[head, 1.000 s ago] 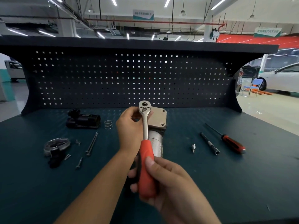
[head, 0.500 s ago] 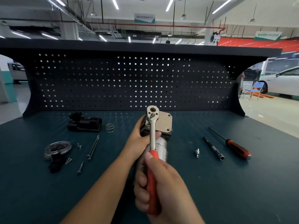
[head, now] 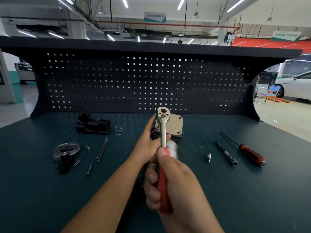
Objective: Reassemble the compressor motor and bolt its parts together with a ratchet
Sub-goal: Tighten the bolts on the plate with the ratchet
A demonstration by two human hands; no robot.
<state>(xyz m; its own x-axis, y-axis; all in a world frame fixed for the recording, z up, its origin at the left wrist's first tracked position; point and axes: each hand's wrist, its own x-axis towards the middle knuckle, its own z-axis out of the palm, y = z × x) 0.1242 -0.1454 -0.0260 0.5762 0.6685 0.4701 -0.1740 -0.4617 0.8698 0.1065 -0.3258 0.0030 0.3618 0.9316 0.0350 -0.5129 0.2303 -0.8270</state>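
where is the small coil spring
Head view: the coil spring lies on the bench, left of the compressor motor, just right of the black housing.

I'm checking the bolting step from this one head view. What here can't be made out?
Head view only:
- Any socket or bolt under the ratchet: its own head covers it.
- The lower body of the motor: hidden behind the right hand and left hand.
- The small metal fitting right of the motor: too small to identify.
- Text on the overhead sign: blurred.
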